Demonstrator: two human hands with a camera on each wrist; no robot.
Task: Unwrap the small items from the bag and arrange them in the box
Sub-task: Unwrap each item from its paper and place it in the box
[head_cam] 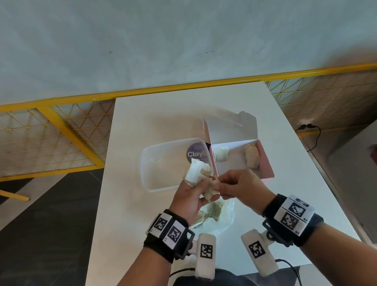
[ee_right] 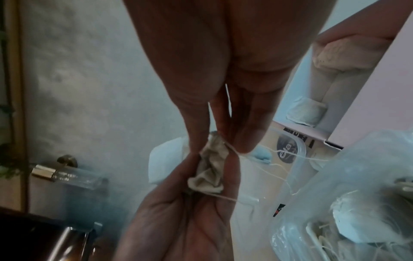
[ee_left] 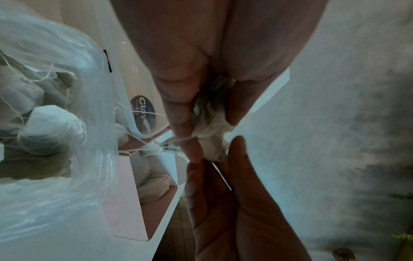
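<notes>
Left hand (head_cam: pixel 192 195) grips a wrapped tea bag (head_cam: pixel 196 170) and a crumpled one, whose string the right hand (head_cam: pixel 241 189) pinches. At two o'clock, the pink box (head_cam: pixel 266 159) holds two; at six, the plastic bag (head_cam: pixel 213 217) seems far from empty.

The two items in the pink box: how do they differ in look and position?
The left item is whitish, short, and lies in the box's far-left corner. The right item is beige, longer, and lies along the right wall. Both are small, soft-looking bundles resting apart on the box floor.
</notes>
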